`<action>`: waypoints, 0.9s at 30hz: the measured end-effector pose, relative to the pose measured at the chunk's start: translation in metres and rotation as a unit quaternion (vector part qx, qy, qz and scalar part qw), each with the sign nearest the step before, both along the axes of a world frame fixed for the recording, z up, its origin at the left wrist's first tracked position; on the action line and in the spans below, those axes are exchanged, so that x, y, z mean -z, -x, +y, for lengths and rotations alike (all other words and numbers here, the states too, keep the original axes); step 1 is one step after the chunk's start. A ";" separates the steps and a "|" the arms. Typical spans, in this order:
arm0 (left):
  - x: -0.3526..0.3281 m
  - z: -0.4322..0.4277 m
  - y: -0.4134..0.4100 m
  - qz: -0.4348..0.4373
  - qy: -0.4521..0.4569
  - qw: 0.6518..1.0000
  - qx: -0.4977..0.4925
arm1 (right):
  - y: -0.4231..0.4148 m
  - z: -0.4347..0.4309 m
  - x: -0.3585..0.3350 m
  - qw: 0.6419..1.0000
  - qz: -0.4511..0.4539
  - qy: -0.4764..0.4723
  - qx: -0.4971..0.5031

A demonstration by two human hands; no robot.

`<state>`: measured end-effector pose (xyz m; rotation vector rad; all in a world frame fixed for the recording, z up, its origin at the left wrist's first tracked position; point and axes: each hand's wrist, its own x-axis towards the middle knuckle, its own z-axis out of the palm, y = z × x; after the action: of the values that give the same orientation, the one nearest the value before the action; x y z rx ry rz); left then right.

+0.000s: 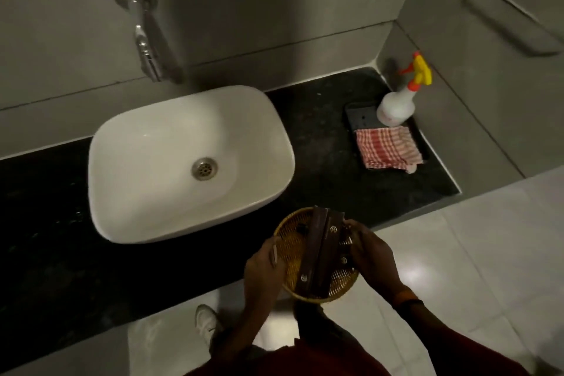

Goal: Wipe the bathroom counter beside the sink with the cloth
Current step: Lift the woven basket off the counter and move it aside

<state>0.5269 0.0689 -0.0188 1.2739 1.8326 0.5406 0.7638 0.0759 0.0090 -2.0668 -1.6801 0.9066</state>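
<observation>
A red-and-white checked cloth [387,147] lies folded on a dark tray [358,116] at the far right of the black counter [323,143], to the right of the white sink [183,162]. Both my hands are at the counter's front edge, well away from the cloth. My left hand [263,268] grips the left rim of a round woven basket [293,253]. My right hand [372,256] grips its right rim. The basket holds dark brown flat boxes [320,250] and is partly over the counter's edge.
A white spray bottle [396,105] with a yellow and orange trigger stands on the tray behind the cloth. A chrome tap [146,49] juts from the wall above the sink. Grey walls close the counter at the back and right. Pale floor tiles lie below.
</observation>
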 end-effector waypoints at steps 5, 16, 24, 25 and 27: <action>-0.006 0.058 -0.052 0.013 -0.026 0.999 -0.033 | -0.046 0.067 0.007 1.000 0.026 0.003 -0.005; -0.011 0.096 -0.088 0.026 -0.079 0.993 -0.086 | -0.073 0.150 0.029 0.997 0.015 0.002 -0.081; -0.034 0.097 -0.146 0.107 -0.236 0.962 -0.082 | -0.111 0.155 0.035 0.993 -0.010 -0.111 0.045; -0.037 0.112 -0.156 0.114 -0.243 0.961 -0.060 | -0.118 0.163 0.032 0.992 -0.027 -0.109 0.059; -0.040 0.142 -0.179 0.121 -0.221 0.968 0.006 | -0.134 0.183 0.031 0.993 -0.047 -0.089 0.068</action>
<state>0.7056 0.2106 0.0216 1.7090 1.9690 0.8540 0.8978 0.2585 -0.0224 -2.1001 -1.5811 0.6016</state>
